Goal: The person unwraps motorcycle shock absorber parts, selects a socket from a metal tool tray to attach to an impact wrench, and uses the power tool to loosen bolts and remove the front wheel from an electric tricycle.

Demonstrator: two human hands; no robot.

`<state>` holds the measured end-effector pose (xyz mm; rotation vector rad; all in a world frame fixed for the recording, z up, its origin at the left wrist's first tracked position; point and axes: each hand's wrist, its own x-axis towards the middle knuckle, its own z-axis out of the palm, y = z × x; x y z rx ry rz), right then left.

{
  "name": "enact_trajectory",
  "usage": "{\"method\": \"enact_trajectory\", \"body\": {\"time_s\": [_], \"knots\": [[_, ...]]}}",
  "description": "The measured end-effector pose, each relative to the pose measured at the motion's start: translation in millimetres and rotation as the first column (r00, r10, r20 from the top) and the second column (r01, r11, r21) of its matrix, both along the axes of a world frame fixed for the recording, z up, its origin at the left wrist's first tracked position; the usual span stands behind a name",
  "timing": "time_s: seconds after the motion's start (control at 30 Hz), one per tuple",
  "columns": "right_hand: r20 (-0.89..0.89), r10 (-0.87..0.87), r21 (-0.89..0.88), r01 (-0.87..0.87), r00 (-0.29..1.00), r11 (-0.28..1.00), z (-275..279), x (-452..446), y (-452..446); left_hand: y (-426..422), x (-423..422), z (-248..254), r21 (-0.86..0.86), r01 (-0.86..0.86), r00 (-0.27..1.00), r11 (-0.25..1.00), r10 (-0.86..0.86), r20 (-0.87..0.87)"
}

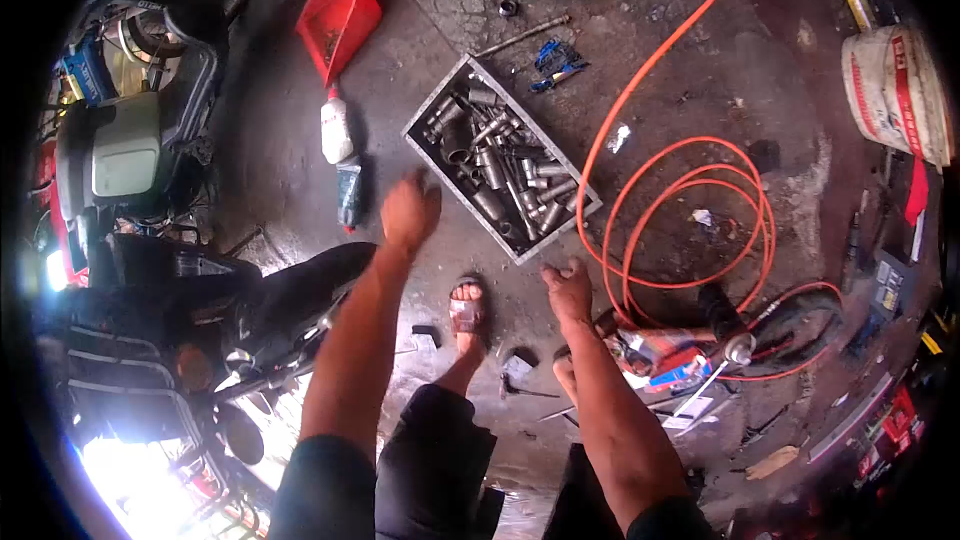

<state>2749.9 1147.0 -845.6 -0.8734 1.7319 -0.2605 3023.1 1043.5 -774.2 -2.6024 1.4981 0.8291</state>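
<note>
Reaching down to the floor with both arms, one either side of a metal tray (562,233) of loose sockets and metal fittings (490,168). Tray lies ahead of and between the hands, set askew, its nearest corner just beside the right.

Left hand (410,215): by the tray's near-left side, fingers curled in. Blurred from above, so I cannot tell how far it is closed, whether it holds anything, or whether it touches the rim.

Right hand (568,292): loosely open, fingers partly bent, nothing visible in its grasp; seems just short of the corner.

Around them: dark bottle (348,195) left of the left hand, white bottle (338,130) beyond it; orange hose (650,67) coiled to the right of the right hand; sandalled foot (466,310) nearer the body, between the forearms.

Step in hand, by my reading: positioning the hands at the tray. Any move from this stance would call for a firm hold at rim or fitting, the right fingers clear of the hose.
</note>
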Motion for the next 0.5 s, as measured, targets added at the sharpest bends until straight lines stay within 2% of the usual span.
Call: {"method": "enact_trajectory", "body": {"time_s": [0.03, 0.1, 0.13, 0.17, 0.23, 0.3, 0.33, 0.4, 0.43, 0.5], "knots": [[0.043, 0.024, -0.009, -0.023, 0.999, 1.000, -25, 5, -1, -21, 8, -13, -0.037, 0.075, 0.994, 0.997, -0.072, 0.077], [0.014, -0.069, -0.070, 0.070, 0.998, 0.995, -38, 20, -21, -65, 22, -34, -0.051, 0.202, 0.965, 0.978, -0.190, 0.182], [-0.023, -0.085, -0.069, 0.083, 0.996, 0.994, -41, 29, -31, -81, 26, -46, -0.120, 0.231, 0.954, 0.965, -0.201, 0.220], [-0.078, -0.132, -0.188, 0.115, 0.988, 0.975, -45, 37, -37, -97, 30, -57, -0.191, 0.264, 0.943, 0.945, -0.210, 0.260], [-0.176, -0.242, -0.407, 0.153, 0.954, 0.901, -52, 51, -42, -125, 39, -77, -0.065, 0.264, 0.955, 0.962, -0.251, 0.158], [-0.013, -0.343, -0.250, 0.329, 0.939, 0.911, -63, 52, -38, -142, 47, -94, 0.033, 0.267, 0.956, 0.963, -0.269, 0.115], [0.051, -0.374, -0.295, 0.372, 0.926, 0.880, -79, 53, -30, -147, 51, -103, 0.063, 0.268, 0.954, 0.961, -0.274, 0.124], [0.060, -0.401, -0.361, 0.395, 0.914, 0.845, -87, 55, -27, -155, 55, -119, 0.135, 0.244, 0.949, 0.960, -0.265, 0.170], [0.004, -0.408, -0.382, 0.378, 0.913, 0.843, -87, 57, -24, -155, 58, -123, 0.161, 0.248, 0.944, 0.955, -0.276, 0.182], [-0.014, -0.412, -0.374, 0.378, 0.911, 0.847, -86, 60, -21, -161, 62, -122, 0.208, 0.261, 0.929, 0.943, -0.304, 0.210]]}}
